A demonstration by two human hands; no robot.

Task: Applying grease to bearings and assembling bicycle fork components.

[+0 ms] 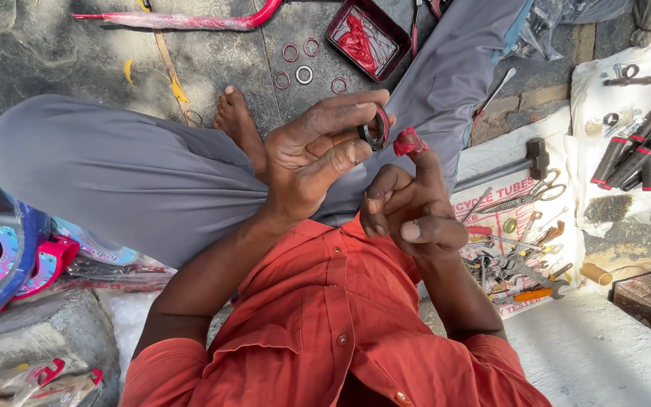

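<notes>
Left hand (318,154) pinching dark ring (375,128) over grey knee. Right hand (408,207) just beside ring, empty, curled, forefinger raised with red grease (410,142). Red tray (367,38) beyond ring.

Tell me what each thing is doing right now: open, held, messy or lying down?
left hand: shut on ring
ring: held upright, smeared red
right hand: forefinger up, red grease on its tip
red tin: open, red grease inside
small rings: lying loose on the ground
hammer: lying flat

White printed sheet (518,197) (under tools), right side
</notes>
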